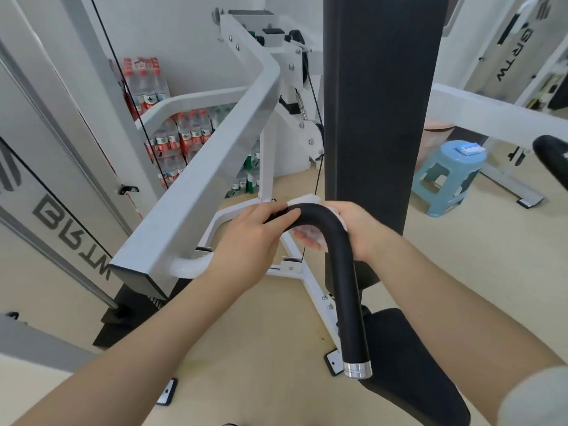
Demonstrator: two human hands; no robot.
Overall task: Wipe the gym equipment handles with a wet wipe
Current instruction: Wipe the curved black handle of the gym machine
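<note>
A black foam handle (341, 265) curves over from the white machine arm (212, 158) and runs down to a chrome end cap (357, 370). My left hand (249, 238) grips the handle just left of its bend. My right hand (353, 229) is wrapped around the bend from the right side, pressing a white wet wipe (310, 238) against the handle. The wipe shows above and below the bend; most of it is hidden under my fingers.
A tall black back pad (378, 93) stands right behind the handle, with the black seat (412, 373) below. A blue stool (445, 176) carrying a wipe pack (470, 148) stands at the right. Shrink-wrapped water bottles (181, 133) are stacked at the back left. A second black handle (550, 155) sits at the far right.
</note>
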